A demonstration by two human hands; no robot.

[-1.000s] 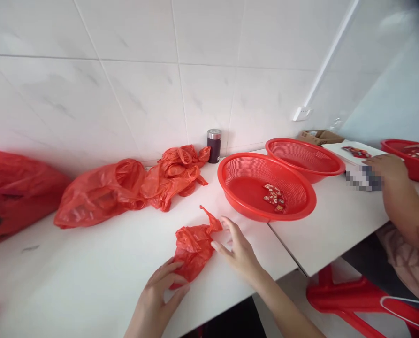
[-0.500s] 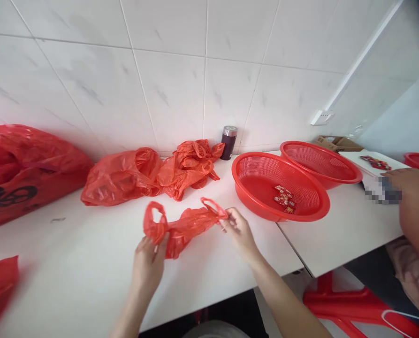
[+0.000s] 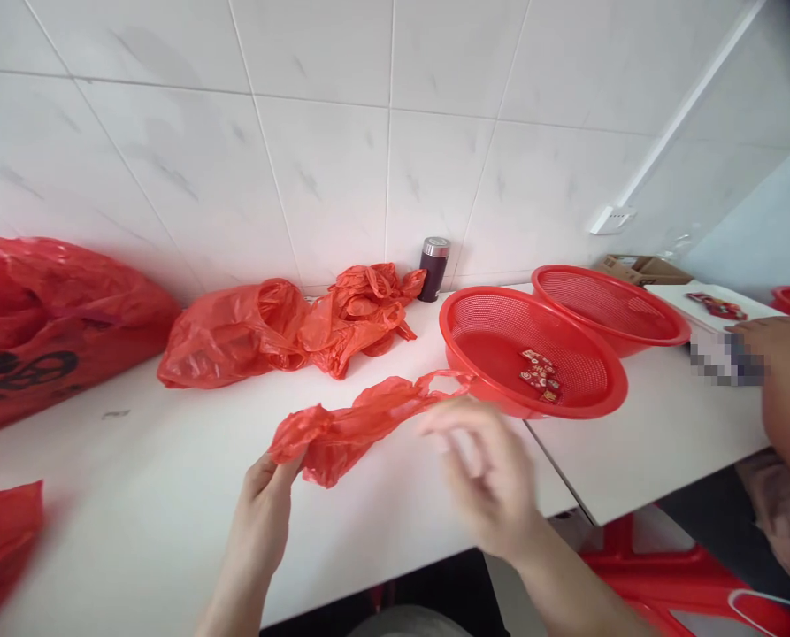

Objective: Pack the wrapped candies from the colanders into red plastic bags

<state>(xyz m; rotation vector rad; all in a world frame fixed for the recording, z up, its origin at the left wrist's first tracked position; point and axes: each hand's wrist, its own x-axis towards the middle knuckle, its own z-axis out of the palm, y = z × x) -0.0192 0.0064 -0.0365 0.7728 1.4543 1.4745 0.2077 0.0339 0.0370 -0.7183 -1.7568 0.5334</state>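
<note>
Slantwise, the bag (image 3: 358, 431) stretches rightward to the basket (image 3: 487, 343); my left hand (image 3: 265, 504) pinches one end, my right hand (image 3: 494, 478) is loosely parted.

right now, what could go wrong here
The left hand holds the crumpled, thin red plastic bag at one end; the right hand is blurred, its grip unclear, so the far end might droop or twist.
That end overlaps the round red perforated plastic basket in this view, so it could perhaps snag.
The dark cylindrical bottle with a silver lid stands close to a crumpled red plastic bundle; a tug there might tip it.
</note>
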